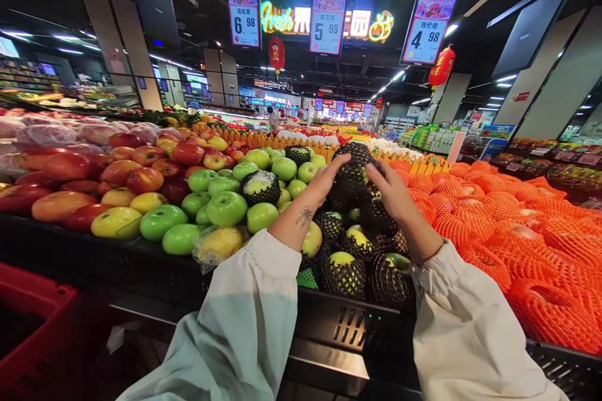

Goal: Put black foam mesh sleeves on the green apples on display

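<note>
My left hand [328, 177] and my right hand [389, 189] reach out over the fruit display, one on each side of a netted fruit [352, 169] in a black foam sleeve. Their fingers curve against it at the top of the pile. Just below lie several yellow-green fruits [345, 272] in the same black nets; I cannot tell their exact kind. Green apples [226, 208] fill the space left of my left wrist, with one black-netted fruit [260, 187] resting on them. The far side of the fruit between my hands is hidden.
Red and yellow apples [145, 180] are heaped at the left. Fruits in orange foam nets [508, 213] cover the right side. A black crate edge [348, 329] runs along the front, and a red basket [35, 307] stands at lower left. Price signs [328, 19] hang overhead.
</note>
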{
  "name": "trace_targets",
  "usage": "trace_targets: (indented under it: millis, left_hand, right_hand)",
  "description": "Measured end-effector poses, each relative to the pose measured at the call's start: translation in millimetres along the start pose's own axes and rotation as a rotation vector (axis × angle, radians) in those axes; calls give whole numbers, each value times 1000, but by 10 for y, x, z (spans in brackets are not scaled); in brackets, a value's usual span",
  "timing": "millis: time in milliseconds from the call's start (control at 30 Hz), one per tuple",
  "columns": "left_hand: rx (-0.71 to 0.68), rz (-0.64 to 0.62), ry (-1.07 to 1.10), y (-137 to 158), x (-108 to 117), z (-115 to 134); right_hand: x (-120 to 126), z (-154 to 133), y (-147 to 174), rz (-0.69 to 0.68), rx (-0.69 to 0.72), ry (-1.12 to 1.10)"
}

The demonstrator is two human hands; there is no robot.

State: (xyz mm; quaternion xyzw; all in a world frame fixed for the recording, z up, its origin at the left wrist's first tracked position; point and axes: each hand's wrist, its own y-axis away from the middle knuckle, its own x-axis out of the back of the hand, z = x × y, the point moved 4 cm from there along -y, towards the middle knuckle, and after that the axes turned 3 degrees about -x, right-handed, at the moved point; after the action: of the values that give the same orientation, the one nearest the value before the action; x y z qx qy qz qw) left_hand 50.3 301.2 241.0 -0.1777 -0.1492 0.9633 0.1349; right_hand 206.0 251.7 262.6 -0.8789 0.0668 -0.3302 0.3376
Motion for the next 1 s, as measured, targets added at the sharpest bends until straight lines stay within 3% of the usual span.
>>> trace_targets:
  millis: [100, 267, 467, 600, 700, 833, 1000]
  left_hand:
    - [-126, 23, -38, 27, -21, 47]
    - [-417, -9, -156, 52, -77, 164]
    - [-524, 3, -329, 86, -88, 214]
    - [-635, 96, -311, 175, -83, 326]
    - [-608, 181, -217, 177, -40, 371]
    - [-570, 205, -32, 110, 25, 375]
    - [-476, 209, 114, 24, 82, 295]
  right_hand:
    - [10, -52, 51, -16, -20, -141]
    - [35, -75, 46, 35, -15, -161]
    - [29, -103, 40, 115, 26, -91]
    - [68, -181, 70, 174, 49, -81]
    - [87, -219, 84, 169, 6, -72]
    - [58, -244, 97, 96, -33, -33]
    - [10, -262, 108, 10, 103, -77]
